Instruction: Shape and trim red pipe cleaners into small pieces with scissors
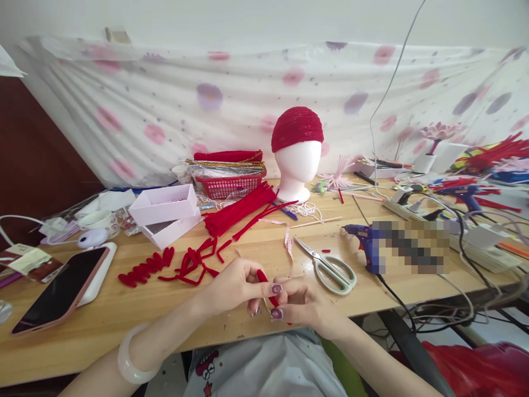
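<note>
Close to the table's front edge, both my hands pinch a short red pipe cleaner point(263, 277) between thumbs and fingers. My left hand point(235, 286) grips its upper part, and my right hand point(306, 306) holds the lower part; the fingers hide some of it. To the left lie a row of fuzzy red petal-like loops point(146, 267) and several bent red pipe cleaners point(190, 266). Behind them is a thick bundle of straight red pipe cleaners point(239, 209). Scissors point(326, 264) with pale green handles rest right of my hands, blades partly apart.
A white foam head point(298, 165) wears a red wrapped cap point(297, 129). Right of the scissors is a blue glue gun point(369, 248) with cords and a power strip point(454, 234). Leftward are white boxes point(165, 207), a red basket point(229, 186) and a phone point(61, 289).
</note>
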Demonstrator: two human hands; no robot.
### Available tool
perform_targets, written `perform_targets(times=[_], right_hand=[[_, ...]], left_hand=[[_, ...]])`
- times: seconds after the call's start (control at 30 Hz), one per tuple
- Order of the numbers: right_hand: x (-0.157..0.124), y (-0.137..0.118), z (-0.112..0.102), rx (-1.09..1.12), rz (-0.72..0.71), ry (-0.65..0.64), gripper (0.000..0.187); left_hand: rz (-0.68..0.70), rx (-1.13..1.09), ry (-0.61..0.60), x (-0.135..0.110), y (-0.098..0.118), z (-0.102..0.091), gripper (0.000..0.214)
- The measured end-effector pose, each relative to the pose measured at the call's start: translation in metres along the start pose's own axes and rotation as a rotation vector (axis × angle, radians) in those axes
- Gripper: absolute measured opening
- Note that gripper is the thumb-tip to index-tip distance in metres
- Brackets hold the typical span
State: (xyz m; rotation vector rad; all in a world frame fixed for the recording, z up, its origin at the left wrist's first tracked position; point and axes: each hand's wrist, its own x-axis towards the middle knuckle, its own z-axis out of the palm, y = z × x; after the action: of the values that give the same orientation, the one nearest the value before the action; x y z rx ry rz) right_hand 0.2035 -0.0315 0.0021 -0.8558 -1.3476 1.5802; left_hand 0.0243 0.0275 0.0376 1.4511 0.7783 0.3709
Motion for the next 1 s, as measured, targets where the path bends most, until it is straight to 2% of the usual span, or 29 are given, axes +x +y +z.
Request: perform_targets(times=[0.13,0.23,0.3,0.37,0.5,0.63,0.87,0.93,1.0], right_hand=[[-0.005,-0.001,0.002,-0.325,-0.245,0.065,0.031],[-0.009,0.000,0.004,-0.537,-0.444,0.091,0.026],[-0.011,0.000,0.003,-0.551,-0.503,0.088,0.024],[-0.010,0.000,0.001,-0.416,-0.440,0.088,0.021],[-0.004,0.002,-0.005,-0.027,-0.170,0.021,0.025],[0.000,0.002,-0.007,0.095,-0.019,-0.050,0.029],[-0.001,0.002,-0.006,0.236,-0.008,-0.009,0.034],[-0.003,0.003,-0.007,0.186,-0.066,-0.009,0.034],[-0.006,0.001,-0.007,0.008,-0.205,0.021,0.029]], left_hand=[[-0.117,-0.115,0.017,0.008,-0.002,0.002,0.041],[-0.179,-0.185,-0.055,0.013,-0.003,0.001,0.043],[-0.181,-0.219,-0.118,0.014,-0.004,0.000,0.044],[-0.130,-0.215,-0.107,0.011,-0.004,0.000,0.045],[0.029,0.002,0.092,-0.002,0.001,0.005,0.040],[0.069,0.083,0.167,-0.012,0.003,0.012,0.038],[0.184,-0.119,0.227,-0.002,-0.006,0.027,0.046],[0.161,-0.202,0.259,0.003,-0.010,0.032,0.047],[0.111,-0.301,0.249,0.006,-0.013,0.035,0.049]])
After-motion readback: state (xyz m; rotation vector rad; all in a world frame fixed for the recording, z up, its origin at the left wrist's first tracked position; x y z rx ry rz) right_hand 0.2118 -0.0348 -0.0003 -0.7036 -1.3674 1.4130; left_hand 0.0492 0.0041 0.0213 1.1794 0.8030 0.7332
